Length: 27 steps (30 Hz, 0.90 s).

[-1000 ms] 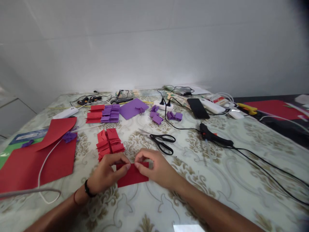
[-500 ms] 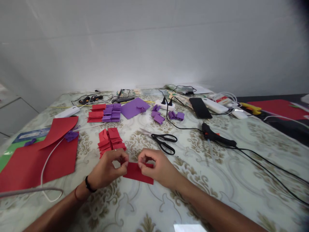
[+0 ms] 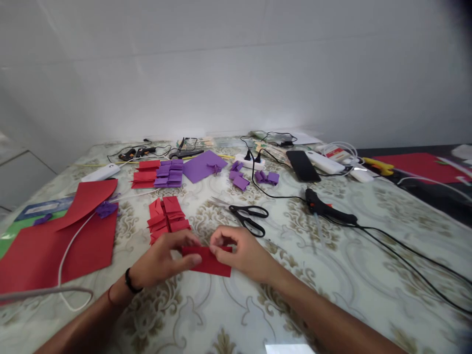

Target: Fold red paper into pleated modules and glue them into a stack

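A small rectangle of red paper (image 3: 212, 264) is held by its upper edge between both hands, low over the table. My left hand (image 3: 164, 260) pinches it near its left end, thumb in front and fingers behind. Thumb and fingers of my right hand (image 3: 243, 253) grip the same edge towards the right end. Just beyond my left hand lies a cluster of folded red paper pieces (image 3: 167, 215). Scissors with black handles (image 3: 248, 216) rest partly spread beyond my right hand.
Large red sheets (image 3: 88, 246) lie at the left with a white cable across them. Folded red and purple pieces (image 3: 169, 173) and a purple sheet (image 3: 202, 166) sit farther back. A black glue gun (image 3: 330, 209), its cord, and a phone (image 3: 303, 165) are at the right.
My left thumb and fingers have opened slightly and shifted along the red paper's upper edge, showing more of its left end. My right hand keeps its pinch.
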Available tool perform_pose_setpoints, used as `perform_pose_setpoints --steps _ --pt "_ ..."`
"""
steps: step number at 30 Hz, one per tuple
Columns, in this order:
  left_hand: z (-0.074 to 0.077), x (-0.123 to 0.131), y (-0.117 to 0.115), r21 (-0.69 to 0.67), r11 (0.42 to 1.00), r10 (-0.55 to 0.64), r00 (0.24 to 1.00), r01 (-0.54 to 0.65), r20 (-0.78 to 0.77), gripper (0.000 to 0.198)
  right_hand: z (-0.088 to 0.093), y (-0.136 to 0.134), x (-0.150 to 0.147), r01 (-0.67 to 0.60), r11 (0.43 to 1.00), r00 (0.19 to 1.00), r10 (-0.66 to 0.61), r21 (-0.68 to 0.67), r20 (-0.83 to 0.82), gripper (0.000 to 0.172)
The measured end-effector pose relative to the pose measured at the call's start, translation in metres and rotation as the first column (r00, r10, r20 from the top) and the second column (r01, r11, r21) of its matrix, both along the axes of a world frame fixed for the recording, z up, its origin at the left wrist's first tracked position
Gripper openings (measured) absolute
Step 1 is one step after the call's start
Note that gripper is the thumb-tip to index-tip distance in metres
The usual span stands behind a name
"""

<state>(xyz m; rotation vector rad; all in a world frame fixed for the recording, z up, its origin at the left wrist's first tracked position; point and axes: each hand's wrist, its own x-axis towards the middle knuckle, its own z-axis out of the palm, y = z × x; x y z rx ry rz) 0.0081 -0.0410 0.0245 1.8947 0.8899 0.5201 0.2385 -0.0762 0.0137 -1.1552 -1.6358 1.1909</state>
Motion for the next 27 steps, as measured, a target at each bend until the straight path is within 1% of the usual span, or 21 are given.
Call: perform_pose_setpoints --steps 2,3,4,5,7,9,10,11,13,16,18,20,22,25,27 --pt "-0.002 0.002 -0.003 0.007 0.995 -0.098 0.983 0.101 -0.157 0.016 -0.001 -0.002 -0.002 -0.031 1.000 0.999 0.031 -0.002 0.022 0.005" --pt "-0.003 0.003 -0.004 0.016 0.994 -0.107 0.974 0.112 -0.198 0.019 -0.001 -0.003 -0.003 -0.038 0.999 0.999 0.038 0.002 0.026 0.005" --pt "-0.004 0.003 -0.005 0.026 0.995 -0.088 0.974 0.095 -0.208 0.022 -0.001 -0.003 -0.003 -0.042 0.999 0.999 0.042 0.006 0.023 0.006" --pt "-0.005 0.003 -0.005 0.032 0.998 -0.048 0.980 0.055 -0.192 0.024 0.000 -0.003 -0.003 -0.044 0.999 0.999 0.044 0.006 0.012 0.007" --pt "-0.006 0.002 -0.004 0.028 0.997 0.081 0.990 -0.078 -0.111 0.025 0.001 -0.003 -0.001 -0.051 0.999 0.998 0.051 -0.012 -0.026 0.014" --pt "-0.007 0.001 -0.003 -0.003 0.977 0.214 0.977 -0.214 -0.010 0.028 0.002 -0.002 0.000 -0.073 0.996 0.996 0.070 -0.048 -0.057 0.022" --pt "-0.007 0.000 -0.002 -0.029 0.967 0.253 0.967 -0.252 0.031 0.028 0.002 -0.002 0.001 -0.088 0.994 0.995 0.084 -0.066 -0.063 0.023" --pt "-0.007 0.000 -0.002 -0.056 0.963 0.267 0.962 -0.264 0.060 0.029 0.001 -0.001 0.001 -0.101 0.992 0.994 0.097 -0.079 -0.058 0.022" --pt "-0.008 0.001 -0.002 -0.110 0.966 0.243 0.968 -0.234 0.069 0.028 -0.001 -0.001 0.001 -0.110 0.989 0.994 0.108 -0.095 -0.031 0.017" --pt "-0.009 0.002 -0.003 -0.147 0.971 0.197 0.980 -0.191 0.031 0.029 -0.003 0.000 -0.001 -0.066 0.994 0.998 0.066 -0.091 -0.003 0.013" --pt "-0.011 0.003 -0.003 -0.140 0.970 0.204 0.978 -0.198 0.034 0.031 -0.004 -0.001 -0.001 -0.047 0.995 0.999 0.045 -0.085 -0.021 0.014" --pt "-0.012 0.003 -0.004 -0.140 0.966 0.224 0.973 -0.215 0.049 0.035 -0.004 -0.001 -0.002 -0.057 0.995 0.998 0.054 -0.087 -0.045 0.017" --pt "-0.012 0.003 -0.006 -0.175 0.958 0.239 0.969 -0.226 0.061 0.037 -0.005 -0.003 -0.003 -0.069 0.992 0.997 0.064 -0.103 -0.047 0.017" --pt "-0.011 0.005 -0.009 -0.264 0.938 0.268 0.954 -0.227 0.132 0.034 -0.006 -0.004 -0.005 -0.047 0.990 0.998 0.040 -0.133 -0.055 0.016" --pt "-0.009 0.006 -0.010 -0.307 0.934 0.256 0.943 -0.185 0.212 0.034 -0.007 -0.004 -0.006 -0.024 0.990 0.996 0.011 -0.138 -0.093 0.019"
